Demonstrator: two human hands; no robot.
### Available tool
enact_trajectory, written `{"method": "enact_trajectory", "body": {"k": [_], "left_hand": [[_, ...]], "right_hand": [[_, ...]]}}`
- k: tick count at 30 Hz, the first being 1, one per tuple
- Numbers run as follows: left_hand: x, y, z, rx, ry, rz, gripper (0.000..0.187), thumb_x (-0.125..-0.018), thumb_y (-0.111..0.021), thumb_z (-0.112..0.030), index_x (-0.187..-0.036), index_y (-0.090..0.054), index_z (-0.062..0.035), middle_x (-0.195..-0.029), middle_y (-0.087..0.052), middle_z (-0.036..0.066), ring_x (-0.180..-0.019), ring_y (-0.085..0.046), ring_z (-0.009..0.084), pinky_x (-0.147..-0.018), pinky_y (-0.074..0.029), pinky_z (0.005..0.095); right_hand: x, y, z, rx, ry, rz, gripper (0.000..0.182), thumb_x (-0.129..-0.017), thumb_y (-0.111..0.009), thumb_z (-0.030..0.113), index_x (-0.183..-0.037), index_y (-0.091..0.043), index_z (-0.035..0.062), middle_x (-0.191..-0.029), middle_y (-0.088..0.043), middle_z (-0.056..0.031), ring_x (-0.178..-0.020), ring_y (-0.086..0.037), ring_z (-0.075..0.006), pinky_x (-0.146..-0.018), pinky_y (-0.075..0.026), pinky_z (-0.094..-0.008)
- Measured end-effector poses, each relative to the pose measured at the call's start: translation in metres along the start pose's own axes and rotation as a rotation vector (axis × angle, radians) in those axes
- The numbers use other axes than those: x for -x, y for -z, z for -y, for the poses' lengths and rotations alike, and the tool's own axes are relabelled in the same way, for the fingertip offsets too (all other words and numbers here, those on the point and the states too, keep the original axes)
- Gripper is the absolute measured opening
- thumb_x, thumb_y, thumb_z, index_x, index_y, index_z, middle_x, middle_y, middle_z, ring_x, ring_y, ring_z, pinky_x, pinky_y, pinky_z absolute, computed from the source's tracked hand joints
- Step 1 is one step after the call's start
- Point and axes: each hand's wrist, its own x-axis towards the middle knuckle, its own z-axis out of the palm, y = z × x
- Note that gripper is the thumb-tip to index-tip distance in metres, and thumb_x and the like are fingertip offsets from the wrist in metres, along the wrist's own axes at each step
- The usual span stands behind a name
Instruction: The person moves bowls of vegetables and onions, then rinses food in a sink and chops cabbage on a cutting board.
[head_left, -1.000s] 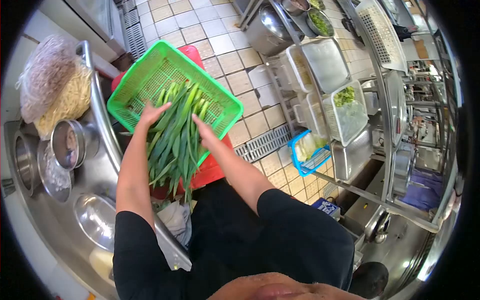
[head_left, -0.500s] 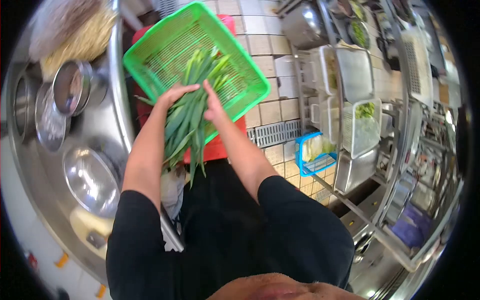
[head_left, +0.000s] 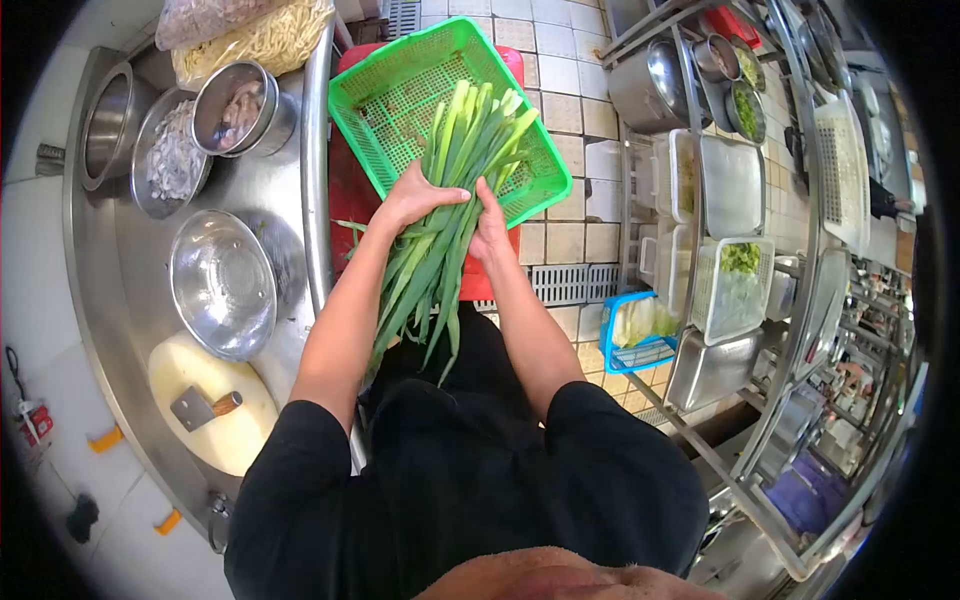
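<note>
A long bunch of green onions (head_left: 440,235) lies between my two hands, its pale stalk ends over the green basket (head_left: 365,110) and its dark leaves hanging toward my body. My left hand (head_left: 415,198) is wrapped round the left side of the bunch. My right hand (head_left: 489,222) presses the bunch from the right, its thumb close to my left thumb. The basket rests on a red support (head_left: 510,62), and only brown bits show in its bottom.
On the steel counter (head_left: 285,190) at left are a steel bowl (head_left: 222,285), a strainer, bagged noodles (head_left: 262,45) and a cleaver (head_left: 200,408) on a round board (head_left: 175,365). A rack with trays (head_left: 733,185) stands at right; a blue basket (head_left: 640,357) is beside it.
The bunch has been lifted nearer my body, and its pale ends now show clearly above my hands. The view has shifted, so the counter and basket appear further right.
</note>
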Motion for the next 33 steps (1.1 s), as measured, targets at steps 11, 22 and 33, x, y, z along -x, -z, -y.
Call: {"method": "enact_trajectory", "body": {"k": [11, 22, 33], "left_hand": [[-0.001, 0.001, 0.024, -0.012, 0.243, 0.095, 0.058, -0.085, -0.075, -0.017, -0.134, -0.051, 0.0037, -0.12, -0.065, 0.012, -0.102, -0.065, 0.021, -0.089, -0.052, 0.0334], [-0.03, -0.016, 0.007, -0.762, 0.329, -0.05, 0.074, -0.075, -0.071, -0.063, -0.109, -0.071, 0.0024, -0.127, -0.063, 0.022, -0.116, -0.062, 0.0311, -0.096, -0.05, 0.0414], [0.176, -0.035, 0.047, -0.437, -0.197, 0.02, 0.057, -0.085, -0.071, -0.037, -0.128, -0.059, -0.0017, -0.114, -0.066, 0.023, -0.103, -0.064, 0.0373, -0.089, -0.05, 0.0466]], "right_hand": [[0.008, 0.005, -0.021, -0.163, -0.026, -0.066, 0.043, -0.091, -0.07, 0.035, -0.118, -0.064, 0.0033, -0.105, -0.071, -0.013, -0.088, -0.07, -0.0267, -0.085, -0.057, -0.0436], [-0.028, 0.053, 0.016, -0.02, -0.186, 0.019, 0.051, -0.09, -0.067, 0.031, -0.135, -0.054, 0.0096, -0.137, -0.056, -0.0104, -0.125, -0.052, -0.0272, -0.106, -0.042, -0.0461], [-0.056, 0.075, 0.036, 0.725, -0.201, -0.154, 0.051, -0.094, -0.062, 0.028, -0.133, -0.051, -0.0028, -0.131, -0.058, -0.0179, -0.119, -0.056, -0.0348, -0.103, -0.044, -0.0537]]}}
